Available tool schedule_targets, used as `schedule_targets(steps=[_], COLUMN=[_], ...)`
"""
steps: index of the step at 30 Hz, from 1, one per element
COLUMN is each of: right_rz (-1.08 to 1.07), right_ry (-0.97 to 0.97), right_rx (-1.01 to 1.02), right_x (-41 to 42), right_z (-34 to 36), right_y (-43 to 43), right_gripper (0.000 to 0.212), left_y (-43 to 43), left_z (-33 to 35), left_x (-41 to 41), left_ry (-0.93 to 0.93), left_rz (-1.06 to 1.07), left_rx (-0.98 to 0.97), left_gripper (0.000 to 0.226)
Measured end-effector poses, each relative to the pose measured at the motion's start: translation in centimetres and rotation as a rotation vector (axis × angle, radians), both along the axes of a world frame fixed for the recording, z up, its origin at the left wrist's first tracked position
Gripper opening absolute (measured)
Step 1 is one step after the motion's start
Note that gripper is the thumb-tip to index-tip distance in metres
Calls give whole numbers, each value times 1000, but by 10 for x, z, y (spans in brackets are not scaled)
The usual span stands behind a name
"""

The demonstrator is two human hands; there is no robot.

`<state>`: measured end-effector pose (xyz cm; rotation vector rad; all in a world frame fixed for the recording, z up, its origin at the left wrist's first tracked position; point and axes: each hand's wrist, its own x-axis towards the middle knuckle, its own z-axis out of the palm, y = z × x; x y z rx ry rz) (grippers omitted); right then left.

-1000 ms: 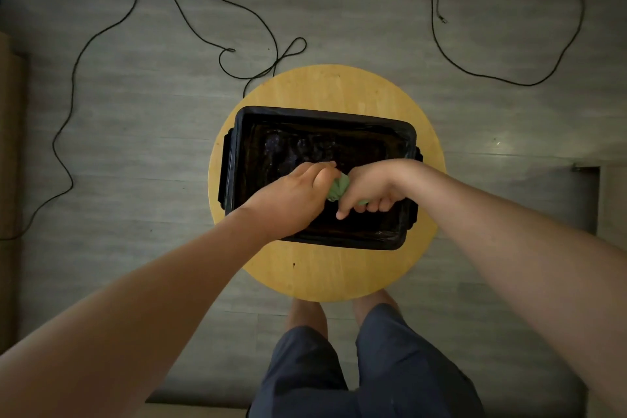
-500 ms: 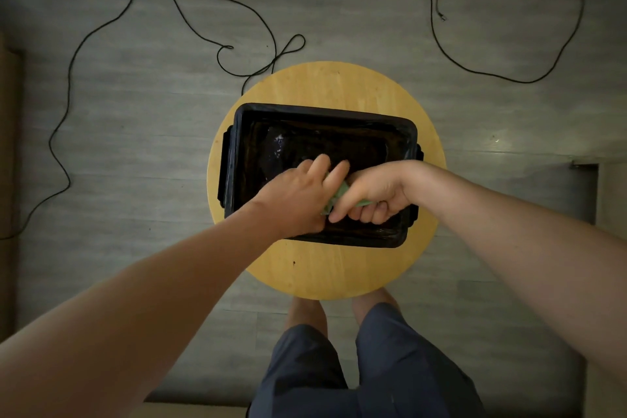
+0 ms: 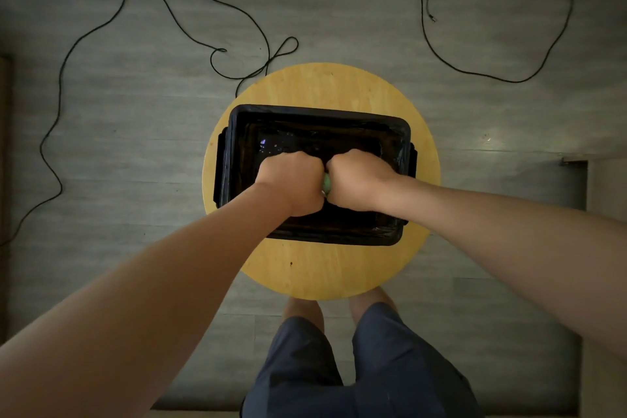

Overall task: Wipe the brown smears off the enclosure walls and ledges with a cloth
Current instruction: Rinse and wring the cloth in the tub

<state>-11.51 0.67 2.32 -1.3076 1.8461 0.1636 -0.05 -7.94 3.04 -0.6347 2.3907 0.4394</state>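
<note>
Enclosure [image 3: 319,112] is what the scene centres on, a black rectangular tub. Largest around it is the grey plank floor [image 3: 135,153], crossed by 2 runs of black cable [image 3: 61,78], 1 on the left and 1 on the right. A round wooden table [image 3: 322,268] stands on that floor, and the tub sits on its middle, long sides running left to right, with a handle lug on each short end. Its inside is glossy and very dark, with a pale glint at the far left of the bottom; any smears there are too dim to make out.

2 bare forearms reach in over the near rim. Below them, dark blue shorts [image 3: 339,377] and bare knees show at the table's near edge.

Left hand [image 3: 291,183] and right hand [image 3: 359,178] are both curled into fists, knuckles up, pressed side by side above the tub's interior. Green cloth [image 3: 326,181] shows only as a thin sliver squeezed between the 2 fists, gripped by both, most of it hidden inside them.
</note>
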Motion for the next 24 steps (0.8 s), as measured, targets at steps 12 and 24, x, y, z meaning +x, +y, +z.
schedule_targets(steps=[12,24], right_rz=[412,442], right_ry=[270,284], right_rx=[-474,-687], right_x=[-14,-18], right_z=[-17,-35], right_y=[4,-6], right_gripper=[12,30], left_y=[11,16], left_z=[-14,-32], left_x=[7,20], left_ry=[-121,-171], left_rz=[954,1204], left_rx=[997,1567], left_gripper=[38,45])
